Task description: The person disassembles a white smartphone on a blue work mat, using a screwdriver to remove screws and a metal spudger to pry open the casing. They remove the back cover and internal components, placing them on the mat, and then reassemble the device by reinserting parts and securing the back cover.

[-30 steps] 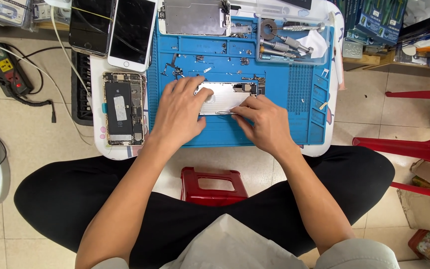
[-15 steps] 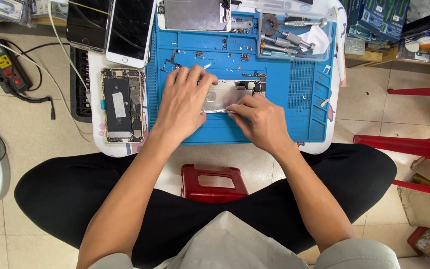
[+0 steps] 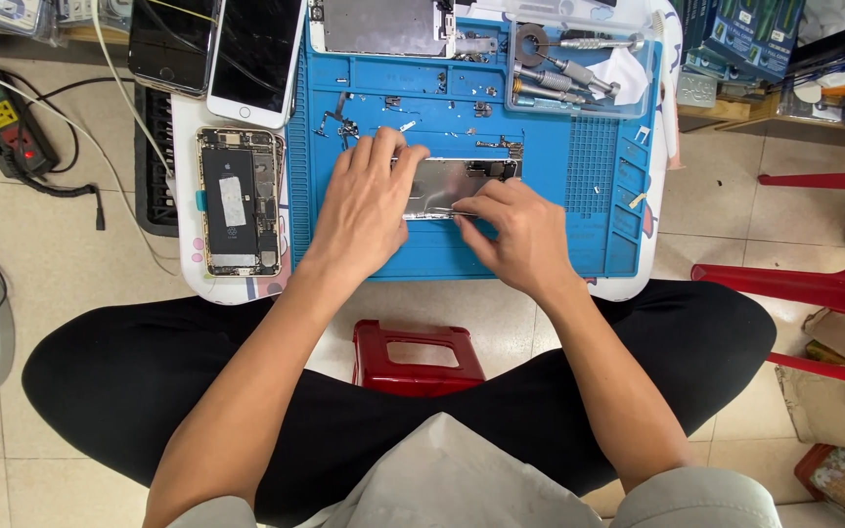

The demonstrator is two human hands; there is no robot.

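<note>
A silver metal phone plate (image 3: 452,181) lies flat on the blue work mat (image 3: 540,244). My left hand (image 3: 369,205) presses down on the plate's left part, fingers spread over it. My right hand (image 3: 518,233) pinches thin metal tweezers (image 3: 442,212) whose tip touches the plate's near edge. Small screws and tiny parts (image 3: 344,125) lie scattered on the mat just beyond my left fingers.
An opened phone body (image 3: 239,200) lies left of the mat, two phones (image 3: 251,59) beyond it. A clear tray of screwdrivers (image 3: 579,59) sits at the mat's far right. A power strip (image 3: 2,122) lies on the floor, a red stool (image 3: 418,357) between my legs, red chair legs (image 3: 814,288) right.
Both hands stay on the plate; the right hand with the tweezers has edged slightly left along its near edge. The view has shifted a little.
</note>
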